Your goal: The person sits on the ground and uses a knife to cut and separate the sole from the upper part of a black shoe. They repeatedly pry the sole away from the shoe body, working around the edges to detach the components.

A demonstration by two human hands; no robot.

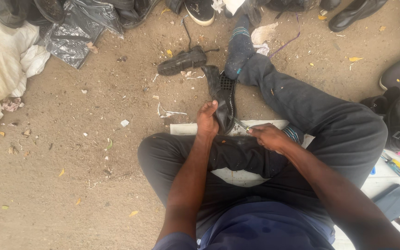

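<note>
With the left hand (207,118) clamped shut round the black shoe (221,99) at twelve o'clock off the lap, and the right hand (268,135) pinched closed on a thin tool (240,123), best keep the shoe braced while working its edge

Black shoe (221,99), tan sandy ground (70,153)

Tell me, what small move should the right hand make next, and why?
Probably pull the tool on through toward the right hand. Its thin tip sits at the edge of the black shoe, which the left hand steadies against the leg, so the shoe seems braced for a pull.
</note>
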